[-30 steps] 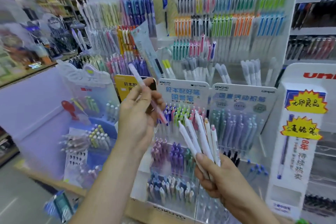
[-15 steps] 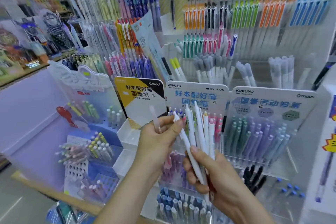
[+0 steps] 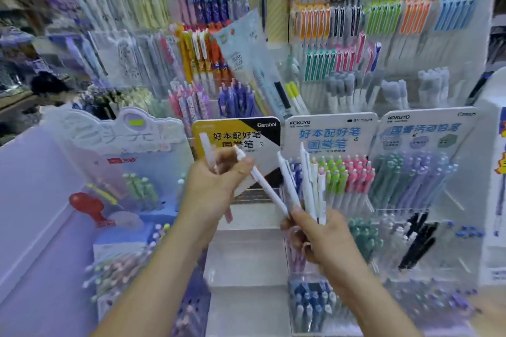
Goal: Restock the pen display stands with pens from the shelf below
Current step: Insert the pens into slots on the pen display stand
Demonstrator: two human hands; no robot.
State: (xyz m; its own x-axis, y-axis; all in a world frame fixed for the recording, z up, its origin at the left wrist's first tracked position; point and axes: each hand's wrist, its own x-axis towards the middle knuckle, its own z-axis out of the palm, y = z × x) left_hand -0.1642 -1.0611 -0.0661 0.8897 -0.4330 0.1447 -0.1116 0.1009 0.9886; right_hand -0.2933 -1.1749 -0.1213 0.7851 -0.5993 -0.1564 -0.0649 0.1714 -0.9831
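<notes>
Display stands (image 3: 331,131) behind. My right hand (image 3: 325,238) grips the white pens (image 3: 306,186); my left hand (image 3: 213,186) pinches one slanted pen (image 3: 262,183) between them.

Left hand (image 3: 216,183) pinching white pen (image 3: 262,186), right hand (image 3: 320,238) gripping pen bundle (image 3: 309,191)

"Gambol" on yellow-black stand header (image 3: 246,131); "KOKUYO" on middle stand header (image 3: 328,133), right stand header (image 3: 427,128).

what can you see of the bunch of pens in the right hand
The bunch of pens is several slim white barrels, plastic by the look, some with clips near the top. They stand roughly upright and slightly fanned, lower ends gripped in the right hand. One pen leans left out of the bunch, its top pinched by the left hand.
</notes>
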